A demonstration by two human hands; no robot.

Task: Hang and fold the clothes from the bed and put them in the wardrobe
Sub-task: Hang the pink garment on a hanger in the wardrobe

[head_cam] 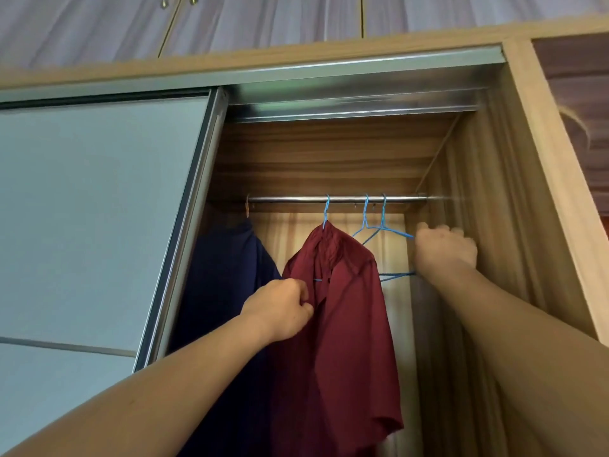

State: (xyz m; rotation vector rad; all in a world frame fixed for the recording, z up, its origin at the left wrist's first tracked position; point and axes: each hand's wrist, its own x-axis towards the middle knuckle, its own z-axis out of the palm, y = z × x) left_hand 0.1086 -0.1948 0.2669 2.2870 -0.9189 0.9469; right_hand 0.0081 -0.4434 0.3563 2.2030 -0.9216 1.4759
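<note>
Evidently your left hand [280, 308] pinches the red shirt [346, 341] to steady it while your right hand [445, 249] grips the spare hangers [384, 227], likely to free one.

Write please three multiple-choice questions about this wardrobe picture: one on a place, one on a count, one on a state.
1. Where does the maroon shirt hang, relative to the navy garment?
A) to its left B) to its right C) on a shelf below it
2. How many blue wire hangers hook on the rail?
A) three B) one C) five
3. What does the right hand hold?
A) nothing B) a belt C) the empty blue hangers

Answers:
1 B: the shirt hangs nearer the open right side.
2 A: three blue hooks sit on the rail, one carrying the shirt.
3 C: its fingers curl round the wires of the two empty hangers, while the left hand pinches the shirt.
</note>
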